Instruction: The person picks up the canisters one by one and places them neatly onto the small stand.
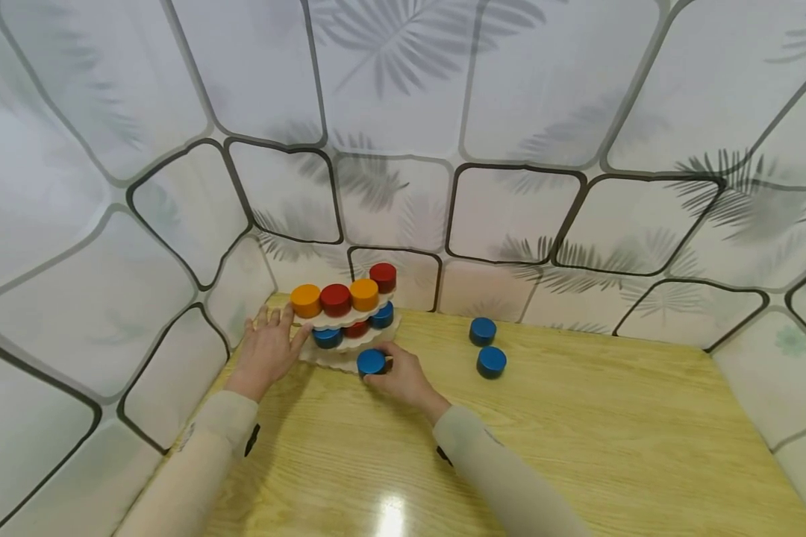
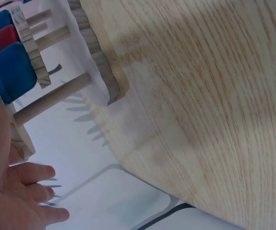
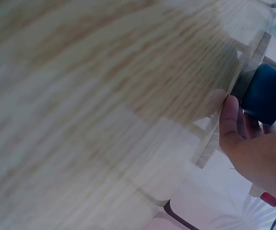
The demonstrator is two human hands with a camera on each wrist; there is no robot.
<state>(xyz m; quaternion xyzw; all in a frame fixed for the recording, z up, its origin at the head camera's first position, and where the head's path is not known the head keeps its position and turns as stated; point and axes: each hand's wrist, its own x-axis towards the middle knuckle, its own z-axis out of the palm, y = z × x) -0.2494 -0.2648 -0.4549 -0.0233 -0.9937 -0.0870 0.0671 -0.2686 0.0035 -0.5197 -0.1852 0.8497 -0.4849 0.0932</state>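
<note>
A tiered wooden stand point(image 1: 339, 363) with scalloped shelves stands in the left back corner. Its top shelf bears orange and red round blocks, among them a red block point(image 1: 336, 300); blue and red ones sit on the middle shelf. With thumb and fingers, my right hand point(image 1: 406, 382) grips a blue round block point(image 1: 372, 362) at the front of the lowest shelf. At the stand's left end, my left hand point(image 1: 266, 352) holds the top shelf's edge between thumb and forefinger. The other fingers point(image 2: 34, 192) are spread apart in the left wrist view.
Two more blue round blocks, a rear one point(image 1: 483, 331) and a nearer one point(image 1: 492, 362), lie to the right of the stand on the wooden table point(image 1: 578, 432). Patterned walls point(image 1: 396, 201) close in the back and both sides.
</note>
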